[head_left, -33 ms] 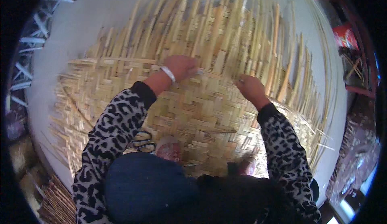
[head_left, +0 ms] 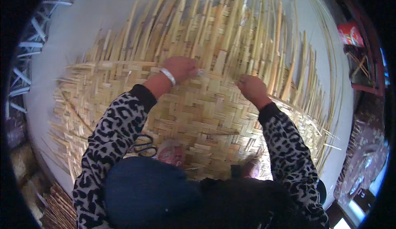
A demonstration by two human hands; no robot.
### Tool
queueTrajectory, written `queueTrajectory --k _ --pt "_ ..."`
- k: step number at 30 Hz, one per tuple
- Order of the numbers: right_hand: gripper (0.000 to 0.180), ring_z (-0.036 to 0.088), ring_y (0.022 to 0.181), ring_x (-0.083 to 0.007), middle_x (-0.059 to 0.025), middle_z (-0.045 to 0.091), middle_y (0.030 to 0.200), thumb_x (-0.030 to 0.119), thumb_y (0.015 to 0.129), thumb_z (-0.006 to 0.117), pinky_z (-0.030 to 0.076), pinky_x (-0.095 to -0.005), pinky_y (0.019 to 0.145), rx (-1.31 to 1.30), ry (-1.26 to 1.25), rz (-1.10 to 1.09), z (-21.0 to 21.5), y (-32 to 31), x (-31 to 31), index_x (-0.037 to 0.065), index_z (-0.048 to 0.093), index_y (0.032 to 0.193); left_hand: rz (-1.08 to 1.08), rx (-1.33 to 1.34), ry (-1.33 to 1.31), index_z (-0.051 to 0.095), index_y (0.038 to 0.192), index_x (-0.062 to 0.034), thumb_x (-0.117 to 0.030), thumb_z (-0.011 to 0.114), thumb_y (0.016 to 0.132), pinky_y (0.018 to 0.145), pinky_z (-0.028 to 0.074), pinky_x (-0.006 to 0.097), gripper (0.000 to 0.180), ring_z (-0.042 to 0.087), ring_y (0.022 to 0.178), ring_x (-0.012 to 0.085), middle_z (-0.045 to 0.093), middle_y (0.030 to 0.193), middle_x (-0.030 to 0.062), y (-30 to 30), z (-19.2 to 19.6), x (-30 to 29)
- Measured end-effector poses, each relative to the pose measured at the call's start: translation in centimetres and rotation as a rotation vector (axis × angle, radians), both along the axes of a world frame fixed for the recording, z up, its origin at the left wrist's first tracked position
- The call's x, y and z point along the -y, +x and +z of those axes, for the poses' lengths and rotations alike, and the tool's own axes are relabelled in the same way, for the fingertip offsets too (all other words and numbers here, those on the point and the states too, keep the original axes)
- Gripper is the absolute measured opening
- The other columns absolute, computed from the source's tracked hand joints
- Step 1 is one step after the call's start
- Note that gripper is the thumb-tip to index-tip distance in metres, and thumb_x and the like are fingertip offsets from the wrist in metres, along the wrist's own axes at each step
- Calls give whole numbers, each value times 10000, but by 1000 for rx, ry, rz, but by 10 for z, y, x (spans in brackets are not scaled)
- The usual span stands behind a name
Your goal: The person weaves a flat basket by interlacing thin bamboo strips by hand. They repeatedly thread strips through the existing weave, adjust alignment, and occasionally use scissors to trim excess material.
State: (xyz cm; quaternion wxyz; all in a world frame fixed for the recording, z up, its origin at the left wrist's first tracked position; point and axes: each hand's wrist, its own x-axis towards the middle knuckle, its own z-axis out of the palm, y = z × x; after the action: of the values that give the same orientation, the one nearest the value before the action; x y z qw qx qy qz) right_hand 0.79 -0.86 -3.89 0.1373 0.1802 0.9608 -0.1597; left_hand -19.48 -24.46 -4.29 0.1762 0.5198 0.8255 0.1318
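Note:
A large woven bamboo mat (head_left: 206,117) spreads in front of me, its long loose strips fanning out at the far edge. One thin bamboo strip (head_left: 119,64) runs crosswise over the far part of the weave. My left hand (head_left: 180,69), with a white band at the wrist, is closed on this strip, fingertips pointing right. To its right and slightly nearer, my right hand (head_left: 252,90) is also closed, thumb and fingers pinched at the line of the crosswise strip. Between the hands, a short stretch of it shows. What lies inside the right fingers is mostly hidden.
Black-handled scissors (head_left: 143,145) lie on the mat beside my shoe (head_left: 170,152). A bundle of thin brown sticks (head_left: 57,206) is at the lower left. White metal lattice (head_left: 31,45) stands at the left, a dark red frame (head_left: 367,89) at the right. Long thin strips (head_left: 332,64) lie on the floor.

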Motion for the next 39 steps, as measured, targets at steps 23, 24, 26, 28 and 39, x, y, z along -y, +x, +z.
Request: queueTrajectory --k 23,24,26,28,39 --pt "230 634 726 -349 -150 635 770 286 861 601 507 -452 633 -385 -189 -55 19 -65 73 59 630 838 498 631 246 679 1054 -5 -163 602 880 670 517 276 248 649 718 123 699 821 90 -60 53 18" --pt "244 631 694 -344 -151 633 739 290 859 617 503 -437 627 -411 -232 -112 17 -62 73 48 628 835 497 610 160 676 1029 3 -166 593 887 656 518 283 236 652 711 128 694 803 93 -64 45 17" --pt "272 618 640 -326 -149 625 695 300 854 637 494 -410 612 -442 -297 -201 14 -60 72 30 620 830 365 312 151 674 1031 12 -238 594 887 609 522 318 300 669 670 175 687 752 107 -64 24 16" --pt "297 595 593 -299 -146 612 670 311 849 645 483 -386 595 -431 -334 -283 11 -57 69 17 610 824 277 2 104 675 1008 15 -289 623 861 594 524 330 342 670 646 198 680 722 105 -65 8 9" --pt "302 609 629 -345 -160 609 667 308 821 649 487 -418 603 -434 -427 -306 16 -50 65 21 573 766 342 404 -229 647 827 45 -696 646 719 513 505 374 749 592 518 237 577 616 113 -73 23 -33"
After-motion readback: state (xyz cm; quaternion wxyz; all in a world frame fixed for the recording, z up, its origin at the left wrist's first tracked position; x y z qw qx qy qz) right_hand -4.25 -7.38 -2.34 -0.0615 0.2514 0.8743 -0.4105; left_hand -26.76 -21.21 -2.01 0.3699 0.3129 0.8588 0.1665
